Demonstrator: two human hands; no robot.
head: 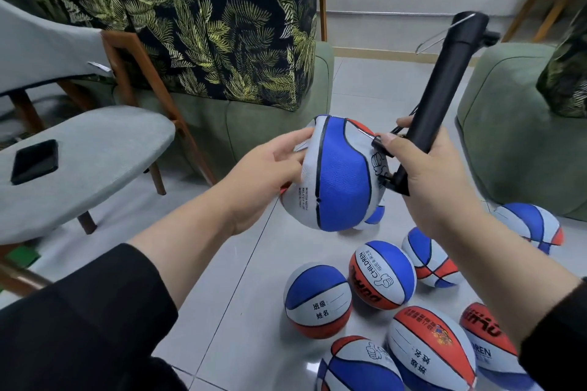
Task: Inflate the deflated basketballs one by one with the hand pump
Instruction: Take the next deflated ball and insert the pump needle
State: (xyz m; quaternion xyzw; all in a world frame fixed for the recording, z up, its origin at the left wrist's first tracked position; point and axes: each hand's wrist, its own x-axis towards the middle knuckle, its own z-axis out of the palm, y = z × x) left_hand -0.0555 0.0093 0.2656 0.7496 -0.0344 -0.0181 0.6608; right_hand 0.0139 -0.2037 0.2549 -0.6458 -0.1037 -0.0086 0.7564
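My left hand (270,168) holds a soft, dented basketball (340,174), blue, grey and red, up in the middle of the view. My right hand (435,178) grips the lower end of a black hand pump (444,79), whose barrel slants up to the right. The thumb and a finger of that hand pinch the pump's needle end (378,141) against the ball's upper right side. Several more basketballs (382,274) in the same colours lie on the tiled floor (241,279) below my right arm.
A grey wooden-legged chair (95,149) with a black phone (35,160) on its seat stands at the left. A green sofa with a leaf-print cover (222,25) is behind the ball, another green seat (514,124) at the right. Wooden stools stand by the far wall.
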